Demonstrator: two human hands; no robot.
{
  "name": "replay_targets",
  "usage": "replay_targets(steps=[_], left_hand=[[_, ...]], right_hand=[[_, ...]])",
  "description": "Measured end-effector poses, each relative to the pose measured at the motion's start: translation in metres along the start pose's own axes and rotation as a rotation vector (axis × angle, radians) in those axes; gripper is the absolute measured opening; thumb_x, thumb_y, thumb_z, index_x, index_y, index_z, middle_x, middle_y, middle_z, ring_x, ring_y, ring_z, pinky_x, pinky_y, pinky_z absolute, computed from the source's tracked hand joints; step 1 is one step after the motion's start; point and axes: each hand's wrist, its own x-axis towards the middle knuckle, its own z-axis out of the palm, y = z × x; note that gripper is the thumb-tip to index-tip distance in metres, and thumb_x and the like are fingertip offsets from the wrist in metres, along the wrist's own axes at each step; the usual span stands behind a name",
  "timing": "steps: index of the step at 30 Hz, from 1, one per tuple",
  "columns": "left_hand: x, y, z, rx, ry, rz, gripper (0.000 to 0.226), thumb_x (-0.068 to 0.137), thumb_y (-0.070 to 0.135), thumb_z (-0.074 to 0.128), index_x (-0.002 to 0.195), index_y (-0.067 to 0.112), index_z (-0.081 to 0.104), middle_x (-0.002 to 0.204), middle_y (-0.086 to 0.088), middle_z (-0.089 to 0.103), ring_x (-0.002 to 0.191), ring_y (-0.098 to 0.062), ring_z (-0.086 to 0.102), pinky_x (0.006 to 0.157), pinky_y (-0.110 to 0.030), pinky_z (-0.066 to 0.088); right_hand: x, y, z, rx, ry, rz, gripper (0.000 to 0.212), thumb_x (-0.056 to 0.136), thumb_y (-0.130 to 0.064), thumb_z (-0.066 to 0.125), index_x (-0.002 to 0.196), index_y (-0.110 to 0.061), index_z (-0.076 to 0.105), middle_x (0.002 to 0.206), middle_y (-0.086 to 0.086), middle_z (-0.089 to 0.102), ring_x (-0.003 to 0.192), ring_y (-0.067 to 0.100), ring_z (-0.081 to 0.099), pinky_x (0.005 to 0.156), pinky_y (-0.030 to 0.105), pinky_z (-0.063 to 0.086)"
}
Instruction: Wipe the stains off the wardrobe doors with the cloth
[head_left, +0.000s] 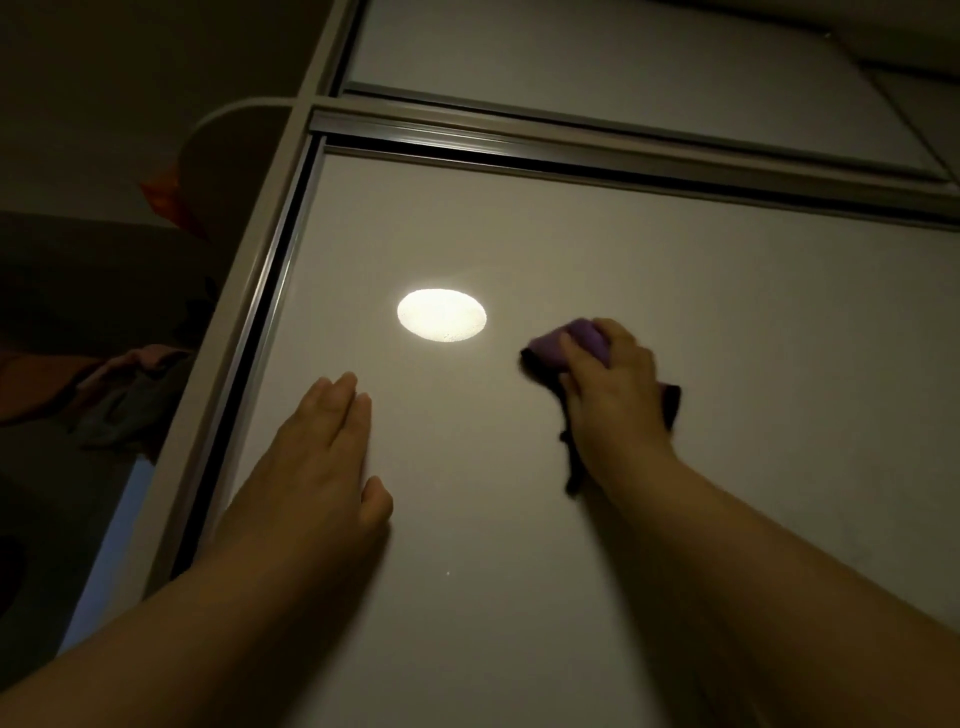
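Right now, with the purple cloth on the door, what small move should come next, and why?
Probably slide the right hand and its purple cloth leftward into the bright light patch beside it; the left hand rests flat on the wardrobe door.

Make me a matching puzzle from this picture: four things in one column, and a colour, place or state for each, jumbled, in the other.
Column one:
1. left hand
2. right hand
3. cloth
4. light spot

Column two:
A. purple, bunched up
B. bright oval, left of the cloth
C. laid flat on the door, fingers straight
D. gripping the cloth against the door

Pairs: 1-C, 2-D, 3-A, 4-B
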Motion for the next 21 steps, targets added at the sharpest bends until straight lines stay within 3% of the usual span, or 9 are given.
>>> replay_targets(steps=[3,6,8,10,13,15,17,19,21], left_hand=[[0.001,0.012,0.006,-0.015,0.023,0.034,0.073,0.083,0.046,0.021,0.144,0.017,-0.007,0.153,0.001,-0.018,0.136,-0.011,-0.02,0.106,-0.028,-0.003],[-0.001,0.014,0.012,-0.037,0.029,0.033,0.072,0.084,0.046,0.022,0.145,0.018,-0.002,0.154,0.001,-0.012,0.138,-0.013,-0.015,0.109,-0.03,-0.001],[-0.003,0.01,0.014,-0.029,0.022,0.029,0.077,0.077,0.051,0.014,0.145,0.019,0.002,0.155,0.002,-0.008,0.139,-0.013,-0.011,0.108,-0.03,0.002],[-0.003,0.008,0.013,-0.01,0.019,0.05,0.082,0.072,0.054,0.008,0.146,0.018,0.007,0.155,0.002,-0.003,0.14,-0.014,-0.007,0.108,-0.031,0.004],[0.0,0.01,0.011,-0.001,0.015,0.049,0.081,0.073,0.052,0.01,0.146,0.017,0.009,0.155,0.002,-0.001,0.14,-0.012,-0.006,0.107,-0.029,0.004],[0.001,0.013,0.009,-0.007,0.014,0.042,0.079,0.074,0.052,0.012,0.146,0.017,0.007,0.155,0.002,-0.003,0.139,-0.011,-0.007,0.107,-0.029,0.004],[0.0,0.013,0.009,-0.01,0.006,0.026,0.076,0.077,0.048,0.017,0.145,0.018,0.005,0.155,0.003,-0.006,0.139,-0.01,-0.01,0.107,-0.029,0.004],[-0.001,0.014,0.008,-0.013,0.002,0.028,0.072,0.081,0.045,0.022,0.145,0.017,0.006,0.155,0.003,-0.006,0.139,-0.01,-0.009,0.107,-0.029,0.005],[-0.003,0.014,0.008,-0.014,0.001,0.032,0.066,0.089,0.04,0.032,0.145,0.016,0.008,0.155,0.001,-0.004,0.14,-0.012,-0.007,0.107,-0.03,0.006]], right_hand=[[-0.045,-0.023,0.01,0.1,-0.092,-0.141,0.04,0.09,-0.058,0.062,0.128,-0.046,0.057,0.129,-0.015,0.056,0.122,0.008,0.053,0.109,0.038,0.04],[-0.097,-0.023,-0.019,0.163,-0.265,-0.202,0.032,0.098,-0.051,0.057,0.128,-0.054,0.049,0.124,-0.028,0.053,0.121,0.001,0.051,0.107,0.032,0.041],[-0.103,-0.013,-0.038,0.087,-0.205,-0.229,0.026,0.095,-0.039,0.065,0.12,-0.048,0.063,0.111,-0.026,0.065,0.107,0.002,0.063,0.097,0.03,0.051],[-0.083,0.01,-0.054,0.067,-0.127,-0.132,0.017,0.093,-0.019,0.07,0.108,-0.027,0.074,0.099,-0.003,0.076,0.096,0.02,0.073,0.088,0.034,0.057],[-0.033,0.042,-0.06,0.187,-0.01,0.087,0.027,0.1,-0.024,0.058,0.123,-0.018,0.068,0.123,0.003,0.066,0.115,0.017,0.06,0.1,0.035,0.049],[-0.007,0.044,-0.058,0.116,0.105,0.166,0.034,0.102,-0.03,0.053,0.135,-0.02,0.058,0.124,-0.004,0.049,0.101,0.001,0.047,0.096,0.011,0.041],[0.004,0.029,-0.041,0.183,0.152,0.202,0.03,0.102,-0.031,0.056,0.131,-0.023,0.058,0.113,-0.009,0.043,0.086,-0.006,0.043,0.076,-0.008,0.03],[-0.013,-0.001,-0.024,0.132,0.118,0.038,0.019,0.097,-0.033,0.063,0.116,-0.028,0.063,0.109,-0.009,0.055,0.085,-0.009,0.058,0.073,-0.001,0.042],[-0.051,-0.02,-0.012,0.141,0.028,-0.158,0.024,0.098,-0.041,0.06,0.118,-0.028,0.064,0.117,-0.002,0.065,0.1,0.006,0.067,0.089,0.034,0.056]])
